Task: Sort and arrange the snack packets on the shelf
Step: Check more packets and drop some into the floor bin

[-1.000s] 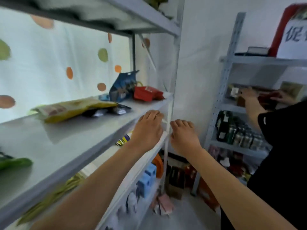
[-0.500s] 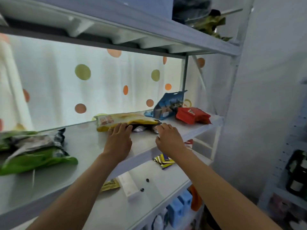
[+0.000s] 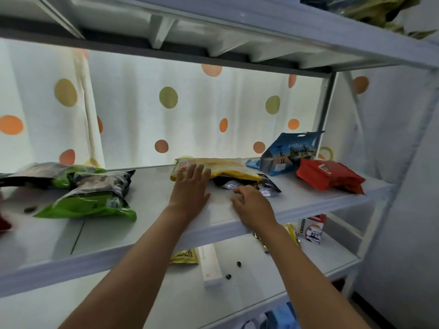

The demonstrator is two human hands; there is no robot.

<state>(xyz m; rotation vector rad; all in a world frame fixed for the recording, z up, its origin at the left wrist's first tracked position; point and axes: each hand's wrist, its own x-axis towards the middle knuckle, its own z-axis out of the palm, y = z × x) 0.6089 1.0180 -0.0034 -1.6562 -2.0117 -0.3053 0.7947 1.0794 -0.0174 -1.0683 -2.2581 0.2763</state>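
a yellow packet (image 3: 221, 168), a blue pouch (image 3: 288, 153), a red packet (image 3: 330, 176) and green bags (image 3: 88, 203) are lying on a white shelf (image 3: 147, 236), an orange-and-green dotted curtain (image 3: 190, 110) hanging behind.

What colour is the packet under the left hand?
Yellow packet, with the left hand resting on it; head view.

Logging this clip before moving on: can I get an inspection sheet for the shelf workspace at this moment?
Surface: grey metal shelf, middle tier.
Job's things: flat yellow snack packet lying over small black packets; upright blue pouch; red pouch lying flat; green-and-grey bags piled at the left.
Clutter: white box, gold sachet on the shelf below.
Grippers: left hand rests flat on the yellow packet's end; right hand reaches for the black packets, fingers loosely curled.
Cables: nothing seen.
Surroundings: polka-dot curtain behind.
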